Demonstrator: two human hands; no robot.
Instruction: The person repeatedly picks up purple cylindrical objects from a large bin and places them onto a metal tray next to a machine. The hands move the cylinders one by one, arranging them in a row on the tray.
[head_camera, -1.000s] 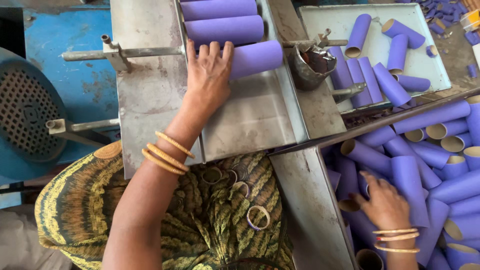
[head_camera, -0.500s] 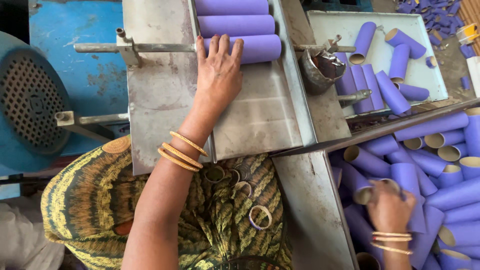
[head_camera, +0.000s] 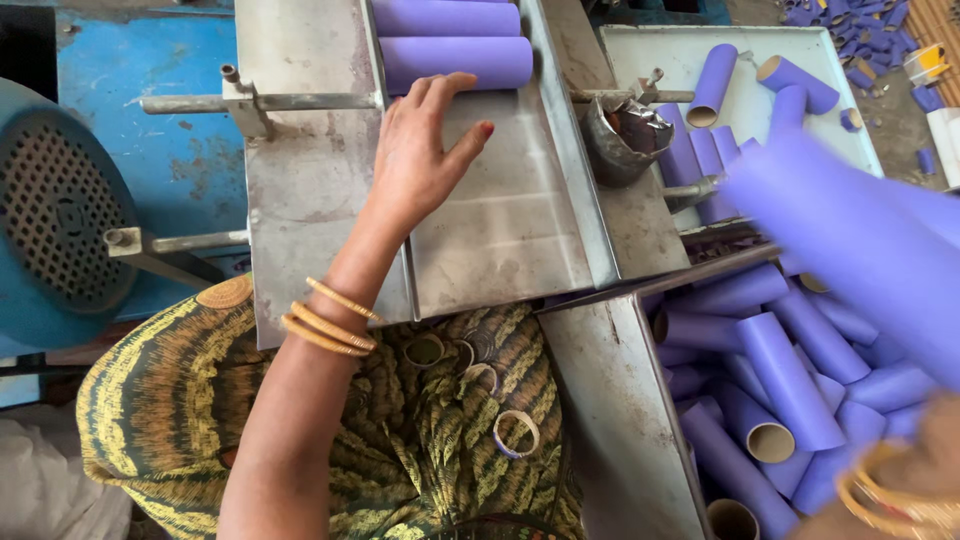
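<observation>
My left hand (head_camera: 420, 155) lies flat on the sloped metal chute (head_camera: 500, 220), its fingertips touching the nearest purple cardboard tube (head_camera: 455, 60) of a row lying across the chute. My right hand (head_camera: 925, 455) is at the lower right corner, blurred, gripping a purple tube (head_camera: 850, 230) that it holds up over the bin of tubes (head_camera: 780, 390). Gold bangles ring both wrists.
A metal tray (head_camera: 650, 50) at the upper right holds several more purple tubes. A small dark metal cup (head_camera: 625, 135) sits beside the chute. A blue machine with a round grille (head_camera: 55, 200) stands at the left. Cut cardboard rings (head_camera: 515, 432) rest on my lap.
My right hand has lifted a purple tube out of the bin, up and towards the camera. My left hand has stayed on the chute, pushing the row of tubes further away.
</observation>
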